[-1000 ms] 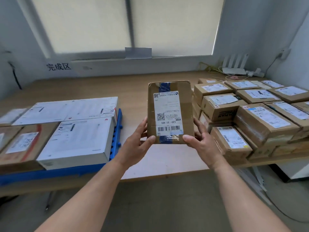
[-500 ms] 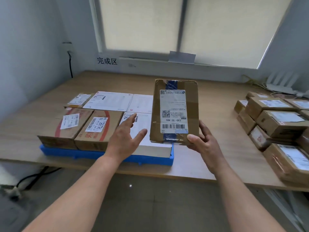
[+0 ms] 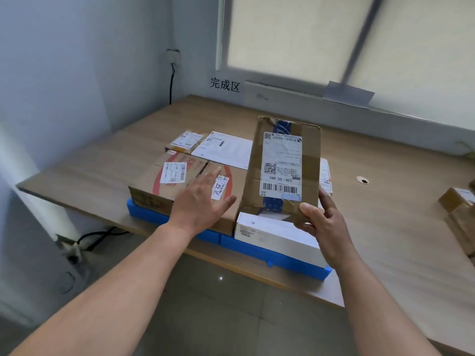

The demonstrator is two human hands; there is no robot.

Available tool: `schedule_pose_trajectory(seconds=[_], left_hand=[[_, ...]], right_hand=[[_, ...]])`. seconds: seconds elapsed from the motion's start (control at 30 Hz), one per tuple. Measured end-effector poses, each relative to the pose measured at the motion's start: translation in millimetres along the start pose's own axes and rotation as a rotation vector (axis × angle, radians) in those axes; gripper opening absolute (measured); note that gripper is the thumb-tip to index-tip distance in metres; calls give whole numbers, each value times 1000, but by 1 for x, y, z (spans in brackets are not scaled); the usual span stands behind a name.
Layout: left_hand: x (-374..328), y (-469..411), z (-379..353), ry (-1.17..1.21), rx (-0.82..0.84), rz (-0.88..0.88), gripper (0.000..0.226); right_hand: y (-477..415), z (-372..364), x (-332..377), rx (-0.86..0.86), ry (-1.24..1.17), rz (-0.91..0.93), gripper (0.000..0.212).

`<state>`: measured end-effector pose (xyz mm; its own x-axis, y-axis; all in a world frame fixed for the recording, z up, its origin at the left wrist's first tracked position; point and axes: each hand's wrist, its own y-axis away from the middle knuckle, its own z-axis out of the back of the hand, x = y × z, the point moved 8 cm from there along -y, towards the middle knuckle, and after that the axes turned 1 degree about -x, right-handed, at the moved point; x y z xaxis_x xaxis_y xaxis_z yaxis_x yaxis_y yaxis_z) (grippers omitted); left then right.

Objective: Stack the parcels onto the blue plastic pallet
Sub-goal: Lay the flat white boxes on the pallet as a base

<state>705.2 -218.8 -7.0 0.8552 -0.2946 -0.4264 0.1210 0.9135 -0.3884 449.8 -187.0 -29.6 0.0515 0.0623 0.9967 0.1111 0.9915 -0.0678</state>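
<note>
My right hand (image 3: 323,224) grips the near corner of a brown cardboard parcel (image 3: 257,160) with a white shipping label and blue tape, held tilted above the blue plastic pallet (image 3: 257,246). My left hand (image 3: 203,201) hovers with straight, spread fingers over a brown box with red print (image 3: 226,186) on the pallet. Another red-printed brown box (image 3: 151,181) sits to its left. A white box (image 3: 275,235) lies at the pallet's near right, flat white parcels (image 3: 223,147) behind, and a small brown box (image 3: 183,141) at the far left.
The pallet rests on a wooden table (image 3: 385,201) near its front edge. More brown parcels (image 3: 460,209) sit at the far right edge. A small round hole (image 3: 362,180) marks the tabletop. A wall and window sill (image 3: 295,98) bound the back; a cable (image 3: 171,83) hangs at the corner.
My view has swung left toward the pallet. My left hand let go of the parcel and moved out over the boxes; my right hand alone carries the parcel above the pallet.
</note>
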Motion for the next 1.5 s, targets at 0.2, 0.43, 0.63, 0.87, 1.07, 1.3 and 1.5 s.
schedule_pose_trajectory(seconds=[0.2,0.43,0.63,0.87,1.07,1.3,1.5], left_hand=[[43,-51,-9,-54,38,50,77],[77,-111,-9,-115,52,56,76],[110,-143,-16,-76,85,54,73],[161,-187,-27,-8,176,23,69],[219,-219,-37,79,285,-4,78],[274,-241,-68,179,501,-18,114],[297,-256,-88,325,552,-31,127]], right_hand=[[-63,-38,-11,54,-25,-14,71],[-129,-72,-19,106,-59,-27,80],[-163,-93,-28,91,-78,-71,70],[-198,-131,-37,-13,-62,-122,55],[-225,-176,-50,-99,-83,-187,39],[-258,-222,-54,-163,-50,-245,37],[-280,-253,-57,-180,74,-289,33]])
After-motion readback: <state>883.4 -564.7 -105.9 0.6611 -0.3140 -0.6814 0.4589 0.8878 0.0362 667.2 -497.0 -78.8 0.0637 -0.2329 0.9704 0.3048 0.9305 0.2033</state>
